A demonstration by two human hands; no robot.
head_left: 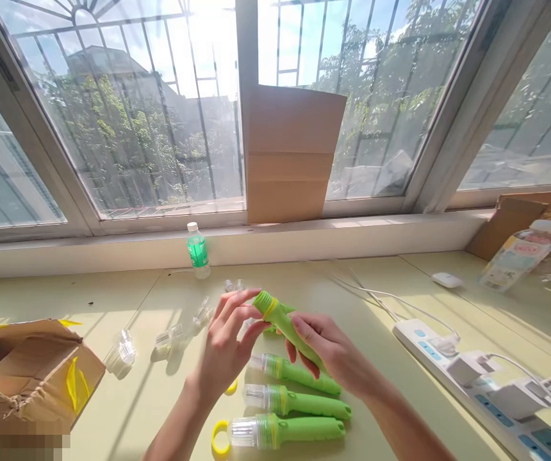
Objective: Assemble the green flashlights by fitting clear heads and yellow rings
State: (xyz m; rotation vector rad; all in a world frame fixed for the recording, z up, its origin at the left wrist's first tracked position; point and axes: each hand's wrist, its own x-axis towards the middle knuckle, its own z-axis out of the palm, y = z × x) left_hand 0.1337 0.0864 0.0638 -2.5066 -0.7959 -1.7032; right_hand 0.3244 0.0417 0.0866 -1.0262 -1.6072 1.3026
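Note:
My right hand (318, 339) is wrapped round a green flashlight-like handle (282, 314), tilted with its threaded end up and to the left. A thin yellow ring (270, 310) sits just below the thread. The fingers and thumb of my left hand (230, 333) close about that threaded end, touching it. Under my hands, several green handles with clear ribbed caps lie in a row, among them a front one (309, 429) and one behind it (318, 405). A loose yellow ring (220, 438) lies by the front cap; another ring (231, 387) is partly hidden by my left wrist.
Loose clear caps (125, 347) lie left of my hands. An open cardboard box (64, 365) stands at the left. A power strip (429, 349) with plugs and cables runs along the right. A green-labelled bottle (198, 251) and a larger bottle (518, 256) stand toward the window.

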